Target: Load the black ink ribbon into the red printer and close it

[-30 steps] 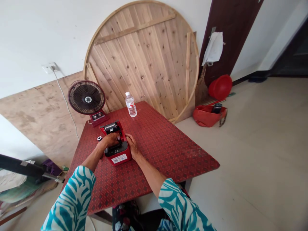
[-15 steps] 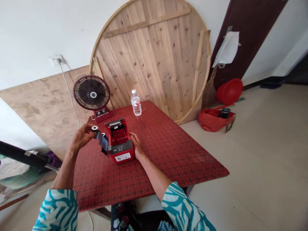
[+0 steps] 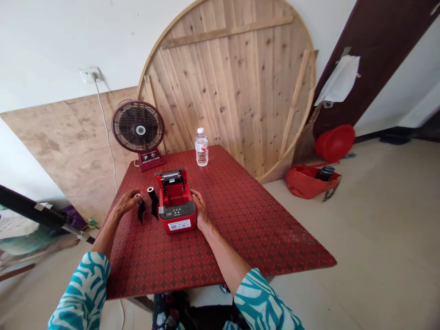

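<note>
A red and dark-grey label printer (image 3: pixel 177 222) sits on the table with its lid raised and its inside bare. My right hand (image 3: pixel 200 210) is closed against the printer's right side, the fingers partly hidden behind it. To the left of the printer, my left hand (image 3: pixel 126 201) has its fingertips closed around the top of a roll of black ribbon (image 3: pixel 140 211), whose loose end trails toward me. A second roll of black ribbon (image 3: pixel 153 201), with a pale core, stands between that hand and the printer, its tail also loose.
A patterned red cloth (image 3: pixel 240 220) covers the table. Behind the printer stand a dark red fan (image 3: pixel 139 130) and a water bottle (image 3: pixel 201 149). A round wooden panel (image 3: pixel 230 87) leans on the wall. On the floor at right are a red bag (image 3: pixel 302 183) and red basin (image 3: pixel 335 143).
My left hand has lowered its roll to the table, clear of the second roll. The ribbon between the two rolls no longer spans the gap. My right hand stays at the printer.
</note>
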### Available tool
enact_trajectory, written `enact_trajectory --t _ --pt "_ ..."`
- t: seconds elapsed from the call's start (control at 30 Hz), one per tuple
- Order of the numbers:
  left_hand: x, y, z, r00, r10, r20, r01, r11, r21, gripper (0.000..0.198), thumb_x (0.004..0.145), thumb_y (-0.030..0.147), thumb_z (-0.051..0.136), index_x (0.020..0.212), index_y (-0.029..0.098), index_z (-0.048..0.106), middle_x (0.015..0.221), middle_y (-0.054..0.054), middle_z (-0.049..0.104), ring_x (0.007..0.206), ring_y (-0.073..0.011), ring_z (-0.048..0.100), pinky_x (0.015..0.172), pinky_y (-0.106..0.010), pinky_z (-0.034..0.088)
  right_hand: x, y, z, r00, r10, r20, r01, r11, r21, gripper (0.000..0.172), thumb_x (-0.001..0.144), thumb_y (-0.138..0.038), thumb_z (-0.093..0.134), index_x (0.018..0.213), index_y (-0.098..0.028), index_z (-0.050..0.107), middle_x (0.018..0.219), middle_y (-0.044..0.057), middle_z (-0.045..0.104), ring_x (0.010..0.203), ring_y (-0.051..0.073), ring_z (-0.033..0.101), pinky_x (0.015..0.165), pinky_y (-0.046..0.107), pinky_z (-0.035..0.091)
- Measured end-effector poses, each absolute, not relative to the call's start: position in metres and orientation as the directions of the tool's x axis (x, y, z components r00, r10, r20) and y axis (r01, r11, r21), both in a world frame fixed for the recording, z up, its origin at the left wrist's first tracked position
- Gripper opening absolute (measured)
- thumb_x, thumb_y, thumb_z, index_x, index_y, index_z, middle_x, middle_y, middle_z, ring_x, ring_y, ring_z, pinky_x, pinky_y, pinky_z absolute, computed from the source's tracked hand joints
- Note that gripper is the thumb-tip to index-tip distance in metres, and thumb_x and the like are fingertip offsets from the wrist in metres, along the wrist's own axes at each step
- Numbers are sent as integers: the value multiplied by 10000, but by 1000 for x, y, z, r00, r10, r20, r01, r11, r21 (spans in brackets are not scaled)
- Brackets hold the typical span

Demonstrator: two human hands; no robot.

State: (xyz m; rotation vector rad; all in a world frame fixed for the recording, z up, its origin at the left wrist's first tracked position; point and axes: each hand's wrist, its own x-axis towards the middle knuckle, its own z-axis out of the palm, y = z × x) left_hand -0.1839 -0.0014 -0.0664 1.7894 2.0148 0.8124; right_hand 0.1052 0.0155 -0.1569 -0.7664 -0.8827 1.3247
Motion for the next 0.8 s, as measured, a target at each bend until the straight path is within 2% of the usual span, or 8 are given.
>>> enact_trajectory --t 0.1,0.27,0.37,0.43,0.5,0.6,0.7,0.8 --pt "-176 8 -54 -123 987 104 852 52 521 464 762 405 544 1151 174 648 1245 -119 672 1189 -268 598 984 -353 456 105 15 -156 32 995 92 -477 96 -874 438 770 -542 598 1092 -252 660 930 12 734 920 225 648 794 350 500" --pt "-151 25 -51 -121 990 75 914 81 397 299 693 237 624 981 256 702 1032 -57 759 1143 -317 622 1016 -454 401 104 16 -155 46 994 96 -449 106 -887 442 768 -555 587 1085 -259 667 954 13 734 958 235 644 808 358 503" --pt "-142 26 -52 -113 990 90 918 69 390 236 692 254 619 918 232 681 993 -67 759 1098 -309 644 975 -438 436 104 16 -153 41 994 103 -447 111 -888 435 771 -553 583 1081 -260 666 970 7 730 975 232 641 816 352 501" --pt "-142 21 -50 -103 987 121 892 38 450 234 703 313 608 908 205 638 1016 -79 744 1058 -274 660 915 -377 483 104 16 -152 41 994 103 -446 110 -888 422 774 -545 582 1072 -260 668 984 6 728 980 229 639 821 350 498" --pt "-145 11 -43 -104 977 185 796 -29 605 296 691 382 615 910 185 585 995 -83 730 973 -241 680 826 -328 520 104 15 -151 46 994 99 -444 110 -889 406 776 -534 583 1065 -262 671 995 5 726 982 228 635 827 351 496" --pt "-147 -9 -25 -119 957 263 553 -156 818 415 644 452 667 931 177 548 878 -50 709 805 -206 680 705 -297 536 104 15 -151 54 994 97 -444 111 -889 394 778 -518 581 1064 -263 673 987 5 725 982 225 632 834 351 493" --pt "-134 -27 -6 -87 967 239 442 -178 879 513 635 518 707 997 177 578 841 -30 704 724 -189 665 652 -290 533 103 16 -152 56 993 102 -448 116 -886 388 780 -511 579 1065 -265 674 970 4 725 973 223 632 836 351 492" --pt "-107 -34 4 43 976 215 514 -206 833 546 658 550 705 1043 171 628 908 -57 724 789 -216 675 700 -313 542 103 17 -153 51 992 113 -449 124 -885 388 784 -517 576 1068 -271 673 958 2 724 969 223 633 836 353 494"
